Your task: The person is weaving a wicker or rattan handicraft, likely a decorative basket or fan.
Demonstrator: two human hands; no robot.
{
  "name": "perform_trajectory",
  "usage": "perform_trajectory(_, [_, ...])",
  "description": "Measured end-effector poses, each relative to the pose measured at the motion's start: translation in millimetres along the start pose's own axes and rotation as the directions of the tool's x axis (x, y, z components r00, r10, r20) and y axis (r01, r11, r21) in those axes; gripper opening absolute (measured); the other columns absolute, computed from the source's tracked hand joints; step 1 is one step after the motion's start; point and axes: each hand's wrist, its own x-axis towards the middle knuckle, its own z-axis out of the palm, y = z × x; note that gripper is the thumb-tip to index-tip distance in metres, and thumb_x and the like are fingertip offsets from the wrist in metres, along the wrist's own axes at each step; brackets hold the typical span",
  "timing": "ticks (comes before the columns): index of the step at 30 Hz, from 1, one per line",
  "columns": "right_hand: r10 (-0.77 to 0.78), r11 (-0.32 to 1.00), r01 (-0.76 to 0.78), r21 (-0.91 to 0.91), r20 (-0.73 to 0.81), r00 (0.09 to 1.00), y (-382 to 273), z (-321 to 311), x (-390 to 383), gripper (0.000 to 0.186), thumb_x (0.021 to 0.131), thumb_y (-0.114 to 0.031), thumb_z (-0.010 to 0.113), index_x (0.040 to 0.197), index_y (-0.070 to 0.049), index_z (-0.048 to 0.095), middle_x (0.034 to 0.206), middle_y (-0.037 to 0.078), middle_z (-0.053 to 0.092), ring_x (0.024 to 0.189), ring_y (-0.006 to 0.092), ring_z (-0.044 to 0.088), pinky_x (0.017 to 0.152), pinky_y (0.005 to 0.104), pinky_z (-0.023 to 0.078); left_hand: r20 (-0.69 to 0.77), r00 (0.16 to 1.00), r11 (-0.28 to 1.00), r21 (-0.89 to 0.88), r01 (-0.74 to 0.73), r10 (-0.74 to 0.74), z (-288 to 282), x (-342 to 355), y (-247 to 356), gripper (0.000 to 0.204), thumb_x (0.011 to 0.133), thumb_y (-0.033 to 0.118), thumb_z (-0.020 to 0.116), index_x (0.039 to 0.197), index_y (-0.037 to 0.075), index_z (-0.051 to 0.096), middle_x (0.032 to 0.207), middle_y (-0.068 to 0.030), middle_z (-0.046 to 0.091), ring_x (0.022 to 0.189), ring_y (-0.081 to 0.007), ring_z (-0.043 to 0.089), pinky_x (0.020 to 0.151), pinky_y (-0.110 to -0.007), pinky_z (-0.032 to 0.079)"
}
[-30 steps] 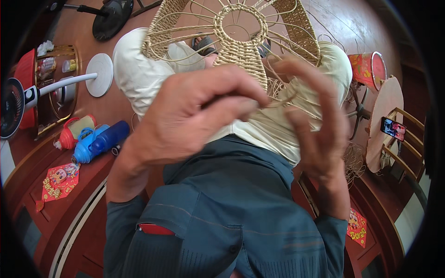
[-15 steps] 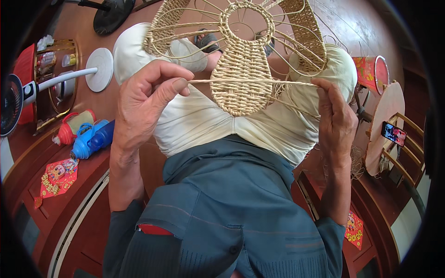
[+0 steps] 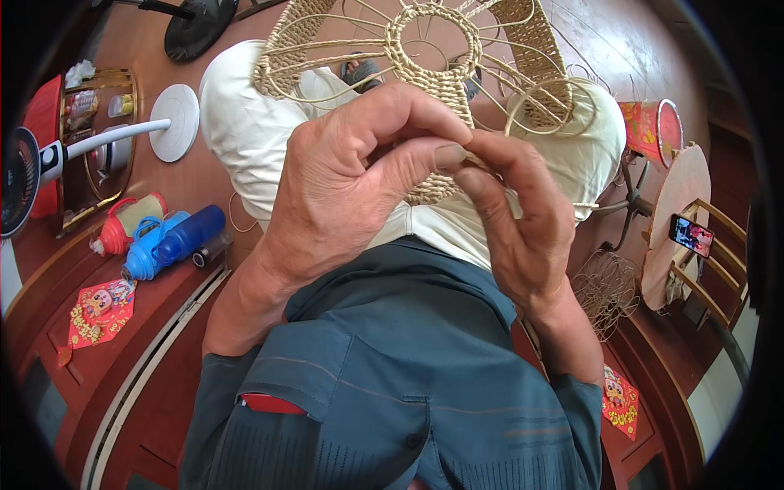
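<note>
In front of my lap, my left hand (image 3: 343, 171) and my right hand (image 3: 527, 216) meet fingertip to fingertip. Both pinch a twisted straw cord, mostly hidden by the fingers. Behind them a woven straw piece (image 3: 430, 190) rests between my thighs, its rounded body largely covered by my hands. Above it is a woven ring (image 3: 392, 41) with thin ribs spreading out. Woven side panels (image 3: 531, 57) join these ribs at left and right. A pale cord end (image 3: 584, 205) shows by my right thigh.
A fan (image 3: 20, 184) with a white round base (image 3: 174, 122) stands at left, near blue bottles (image 3: 189, 233) and a red container (image 3: 118, 233). To the right are a red patterned bucket (image 3: 649, 131), a round board (image 3: 674, 220), a phone (image 3: 692, 235) and tangled strands (image 3: 604, 290).
My hands have come together from holding the cord stretched between them. My left hand moved right and my right hand moved left, now covering much of the woven body.
</note>
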Motion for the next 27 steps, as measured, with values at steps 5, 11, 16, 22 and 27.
perform_trajectory(5, [0.135, 0.947, -0.094, 0.307, -0.116, 0.984, 14, 7, -12, 0.018, 0.101, -0.002, 0.073, 0.119, 0.003, 0.073, 0.097, 0.009, 0.076, 0.079, 0.0096, 0.069, 0.069, 0.0233, 0.055, -0.063, 0.995, 0.996, -0.062, 0.069, -0.073, -2, -11, -11, 0.016, 0.102, 0.005, 0.073, 0.117, 0.0, 0.072, 0.102, -0.0028, 0.074, 0.085, -0.0066, 0.066, 0.075, -0.022, 0.051])
perform_trajectory(11, [0.308, 0.951, -0.31, 0.009, -0.12, 0.944, 23, -12, -28, 0.012, 0.093, -0.001, 0.082, 0.105, -0.002, 0.079, 0.086, 0.001, 0.07, 0.068, 0.0061, 0.055, 0.06, 0.0215, 0.043, -0.032, 0.992, 0.872, 0.48, -0.092, 0.123, 0, -26, -45, 0.018, 0.091, 0.003, 0.079, 0.11, 0.003, 0.078, 0.095, -0.0069, 0.072, 0.086, -0.0168, 0.069, 0.074, -0.031, 0.054])
perform_trajectory(16, [0.241, 0.962, -0.253, -0.102, -0.115, 0.964, 26, -8, -31, 0.012, 0.088, -0.002, 0.085, 0.099, -0.003, 0.079, 0.082, 0.003, 0.069, 0.069, 0.0113, 0.06, 0.061, 0.0269, 0.047, 0.031, 0.952, 0.689, 0.683, -0.243, 0.305, 6, -31, -61, 0.026, 0.083, 0.002, 0.082, 0.109, 0.007, 0.078, 0.092, -0.0088, 0.069, 0.082, -0.0268, 0.068, 0.072, -0.039, 0.054])
perform_trajectory(22, [0.173, 0.97, -0.19, -0.151, -0.12, 0.978, 28, -2, -31, 0.012, 0.087, -0.002, 0.085, 0.097, -0.003, 0.078, 0.083, 0.005, 0.07, 0.07, 0.0158, 0.064, 0.064, 0.0309, 0.051, 0.046, 0.945, 0.665, 0.699, -0.262, 0.323, 8, -32, -59, 0.032, 0.083, 0.002, 0.082, 0.114, 0.008, 0.076, 0.091, -0.0077, 0.067, 0.081, -0.0279, 0.066, 0.071, -0.04, 0.053])
perform_trajectory(27, [0.172, 0.973, -0.185, -0.14, -0.104, 0.98, 31, 1, -30, 0.012, 0.087, -0.001, 0.084, 0.097, -0.004, 0.078, 0.083, 0.005, 0.07, 0.069, 0.0158, 0.064, 0.063, 0.0308, 0.051, 0.094, 0.945, 0.636, 0.718, -0.282, 0.314, 8, -31, -56, 0.038, 0.082, 0.006, 0.083, 0.119, 0.01, 0.074, 0.09, -0.0073, 0.065, 0.08, -0.0284, 0.064, 0.07, -0.041, 0.052])
